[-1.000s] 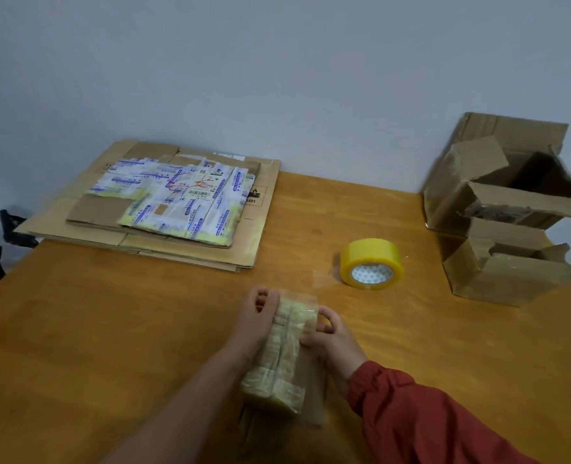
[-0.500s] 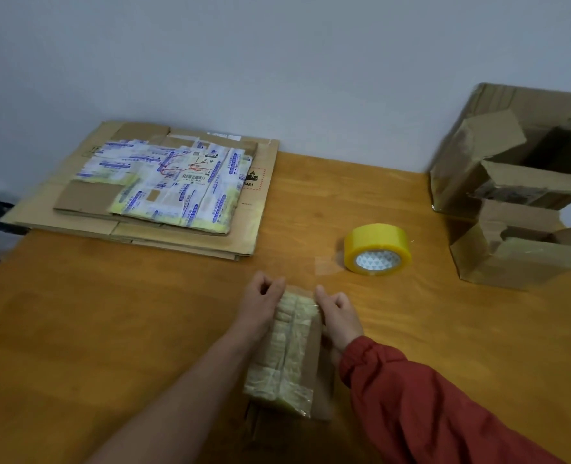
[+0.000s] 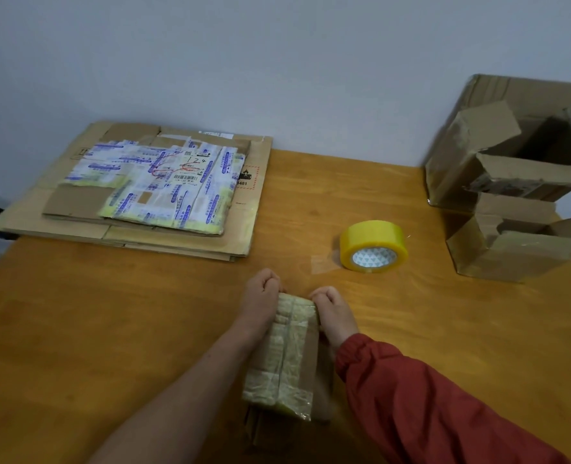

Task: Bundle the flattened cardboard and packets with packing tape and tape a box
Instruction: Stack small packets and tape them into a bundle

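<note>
Orange-brown wooden bench (image 3: 110,329): flattened brown cardboard stack (image 3: 240,222) far left, white-and-blue printed packets (image 3: 163,185) on top. Torn open cardboard boxes (image 3: 471,152) far right. Small tape-wrapped cardboard bundle (image 3: 287,356) front centre, yellow packing tape roll (image 3: 373,246) beyond it. Left grip (image 3: 260,293) and right grip (image 3: 334,313) clasp the bundle's far end, fingers curled.

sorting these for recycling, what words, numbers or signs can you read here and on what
"124": handwritten on the shipping label of the top printed packet.
"3481": beside a flame sign in a red hatched frame, on the flattened cardboard.
Barcode and small print on that label: too small to read.
Blue print across the packet: blurred.
Tape roll: patterned core, no words.
Taped bundle: no text shows.
</note>
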